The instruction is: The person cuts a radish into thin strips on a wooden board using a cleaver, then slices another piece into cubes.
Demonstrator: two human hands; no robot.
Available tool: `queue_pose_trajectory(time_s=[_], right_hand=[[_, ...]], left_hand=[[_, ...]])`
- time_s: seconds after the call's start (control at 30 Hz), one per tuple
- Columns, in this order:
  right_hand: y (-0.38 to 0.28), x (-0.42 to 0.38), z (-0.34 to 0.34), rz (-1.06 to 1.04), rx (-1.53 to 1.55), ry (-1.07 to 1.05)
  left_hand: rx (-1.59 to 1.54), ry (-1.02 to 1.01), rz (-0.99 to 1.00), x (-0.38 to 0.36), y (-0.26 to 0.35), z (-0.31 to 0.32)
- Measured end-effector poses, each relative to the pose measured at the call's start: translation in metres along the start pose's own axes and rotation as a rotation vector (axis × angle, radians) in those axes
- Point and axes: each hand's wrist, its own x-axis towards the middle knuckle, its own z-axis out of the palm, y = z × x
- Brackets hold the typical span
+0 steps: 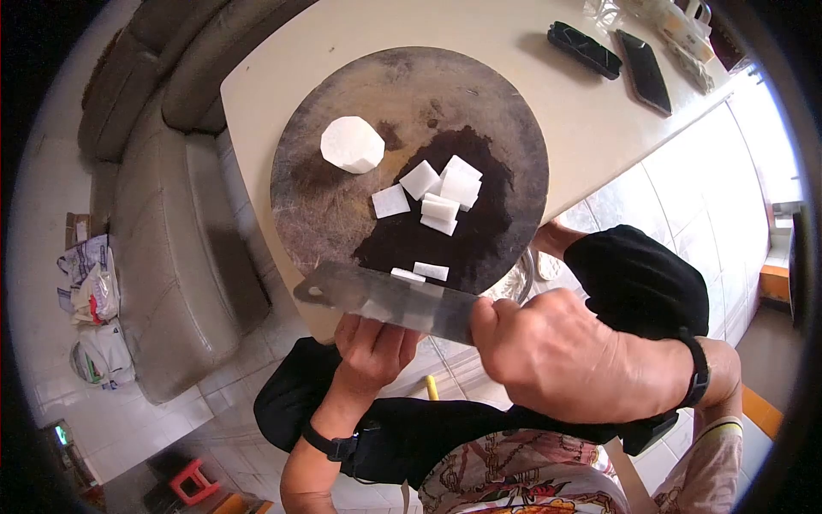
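Observation:
My right hand [548, 343] is wrapped round the handle of a wide cleaver [385, 300], whose blade reaches left over the near edge of a round wooden chopping board [317, 214]. Just below the blade is my left hand [372, 347], its fingers curled together; the cleaver hides their tips and whatever they hold. Two small white slices [431, 271] lie close to the blade's upper edge. Further up the board, several flat white pieces [441, 208] are loosely heaped, with one square slice [390, 201] at their left. A thick white chunk with trimmed sides [352, 145], radish-like, sits at the upper left.
The board rests on a pale table [385, 26]. A black case [585, 50], a phone [644, 73] and plastic bags [685, 34] are at its far right. A grey sofa [184, 257] stands left. A red stool [193, 481] is on the floor at lower left.

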Motion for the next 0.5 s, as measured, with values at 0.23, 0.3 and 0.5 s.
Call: queue_pose_trajectory(time_s=[0.23, 0.3, 0.5], right_hand=[[-0.009, 0.004, 0.013, -0.006, -0.176, 0.049], [-0.008, 0.012, 0.013, 0.041, -0.099, 0.071], [0.013, 0.026, 0.019, 0.014, 0.101, 0.275]], left_hand=[[0.009, 0.015, 0.002, -0.004, 0.000, 0.001], [-0.007, 0.028, 0.009, 0.000, 0.000, 0.002], [-0.028, 0.084, 0.028, 0.015, 0.004, 0.003]])
